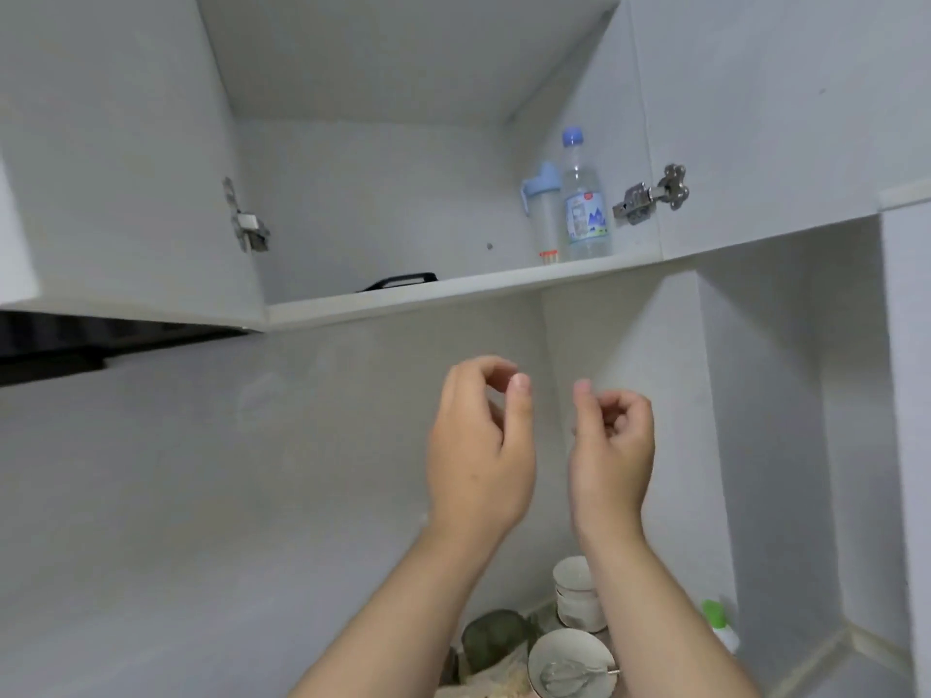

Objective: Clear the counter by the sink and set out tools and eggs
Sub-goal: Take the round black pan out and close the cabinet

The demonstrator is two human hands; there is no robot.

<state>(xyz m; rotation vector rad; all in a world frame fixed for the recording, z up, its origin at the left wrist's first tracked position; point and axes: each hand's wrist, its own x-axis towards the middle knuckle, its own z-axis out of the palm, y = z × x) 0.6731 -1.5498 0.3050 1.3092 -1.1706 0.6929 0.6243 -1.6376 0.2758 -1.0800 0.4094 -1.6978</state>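
Both hands raised in front of the pale wall, below an open wall cabinet. Left hand (478,445): fingers loosely curled over toward the upright thumb, nothing in it. Right hand (612,445): just beside it and not touching, fingers loosely curled in toward the palm, also holding nothing. Cabinet shelf (453,293) carries four things. At its right end stand two bottles, touching or nearly so: one clear water bottle (584,204) with a blue cap and printed label, and one shorter blue-lidded bottle (544,209) on its left. One small orange-topped item (549,256) sits at the front edge before them; too small to tell what. One black handle (400,282) shows over the front edge near the shelf's middle, the rest of it hidden. Two metal hinges: one (247,224) on the left cabinet wall, one (650,193) on the right. Low between the forearms, in the far corner of the table (541,616), which is mostly hidden: one white bowl (569,644) with one wire whisk (569,675) lying inside it; two white cups (577,591) stacked behind it against the wall; one dark glassy bowl (496,637) on the left of the white bowl; one green-capped bottle (718,622) on the right, behind the right forearm.
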